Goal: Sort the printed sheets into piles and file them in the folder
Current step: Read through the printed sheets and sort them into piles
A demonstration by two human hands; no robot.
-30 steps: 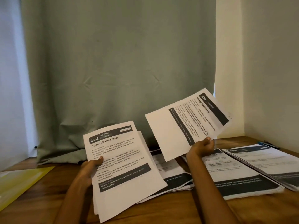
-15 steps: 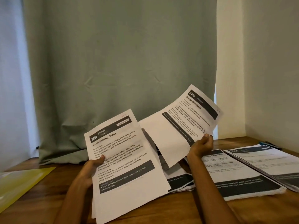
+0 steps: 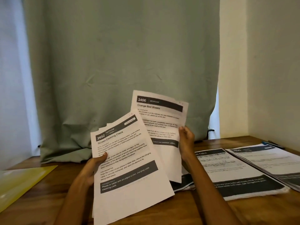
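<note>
Head view, left hand: the left hand [image 3: 90, 169] grips a small stack of printed sheets [image 3: 128, 168] at its left edge, thumb pressed on the top page, fingers hidden behind the paper.
Head view, stack: held tilted above the wooden table [image 3: 48, 202]; the top page reads "2652 BEDROOM – Screen Cleaning Check"; corners of further pages show behind its upper left edge.
Head view, right hand: the right hand [image 3: 185, 140] pinches a single sheet [image 3: 159, 120] at its right edge, thumb on the printed face.
Head view, single sheet: headed "3406 BEDROOM – Change Bed Sheets", nearly upright, its lower left part tucked behind the stack.
Head view, piles on table: one pile [image 3: 240, 172] lies flat just right of the right forearm, another pile [image 3: 267, 159] beside it at the far right, their edges overlapping; a third pile [image 3: 183, 184] peeks out below the held pages.
Head view, folder: a yellow folder [image 3: 21, 181] lies flat at the table's left edge, well apart from the piles.
Head view, backdrop: a grey-green curtain [image 3: 113, 62] hangs behind the table, its hem bunched on the wood.
</note>
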